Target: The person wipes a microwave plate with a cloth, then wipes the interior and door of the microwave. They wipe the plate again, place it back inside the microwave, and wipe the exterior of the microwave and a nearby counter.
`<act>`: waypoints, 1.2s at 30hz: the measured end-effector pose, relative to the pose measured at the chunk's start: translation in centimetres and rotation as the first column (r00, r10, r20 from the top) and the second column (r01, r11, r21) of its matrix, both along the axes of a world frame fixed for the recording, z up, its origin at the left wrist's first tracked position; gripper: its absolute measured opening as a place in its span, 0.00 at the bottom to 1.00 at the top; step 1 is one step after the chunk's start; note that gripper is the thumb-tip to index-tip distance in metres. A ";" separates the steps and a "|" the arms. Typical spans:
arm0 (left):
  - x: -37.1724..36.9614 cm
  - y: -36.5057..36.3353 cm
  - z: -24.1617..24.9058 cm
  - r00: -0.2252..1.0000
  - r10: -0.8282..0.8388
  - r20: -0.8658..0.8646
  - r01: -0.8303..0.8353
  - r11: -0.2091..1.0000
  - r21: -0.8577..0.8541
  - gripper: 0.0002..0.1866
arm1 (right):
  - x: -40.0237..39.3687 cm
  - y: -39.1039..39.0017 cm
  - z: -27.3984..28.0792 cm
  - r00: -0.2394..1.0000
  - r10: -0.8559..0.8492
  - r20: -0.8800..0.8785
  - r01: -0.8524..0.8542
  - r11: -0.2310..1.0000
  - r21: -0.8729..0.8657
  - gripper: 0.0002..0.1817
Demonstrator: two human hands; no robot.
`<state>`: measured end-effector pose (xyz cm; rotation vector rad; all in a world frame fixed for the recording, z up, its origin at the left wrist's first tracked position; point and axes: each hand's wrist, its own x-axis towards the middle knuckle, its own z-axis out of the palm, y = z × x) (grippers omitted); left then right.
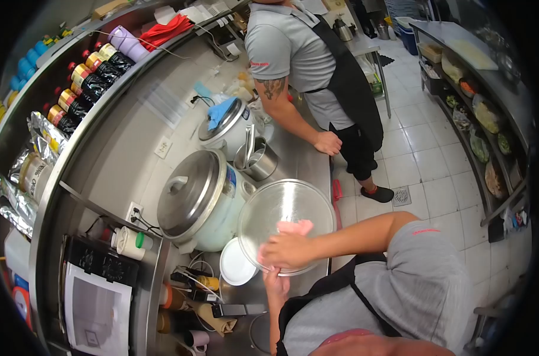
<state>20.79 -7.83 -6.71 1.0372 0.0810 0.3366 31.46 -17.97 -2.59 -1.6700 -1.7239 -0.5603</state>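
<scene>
Tilted above the steel counter is a large round shiny lid (287,199) with a raised rim. My left hand (276,283) grips its lower rim, its fingers partly hidden by the lid and my other hand. A crumpled pink cloth (295,226) lies bunched under my right hand (290,249), which presses it on the lid's face near the lower edge. Just left of the lid sits a round white lid or container top (238,261). Farther left, a big rice cooker (189,193) stands with its steel cover on.
A steel pot (259,161) holding utensils and a second cooker (225,121) stand beyond. A co-worker (317,71) rests one hand on the counter (317,139). A microwave (97,302) is at lower left, under a shelf (112,89) of bottles. Another shelf unit (459,65) stands right.
</scene>
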 end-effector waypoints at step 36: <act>-3.8 -0.3 2.4 0.732 0.668 -0.134 -0.639 0.741 0.207 0.15 | 0.3 -2.3 -5.4 -0.945 -0.103 -0.311 -0.313 0.563 0.764 0.57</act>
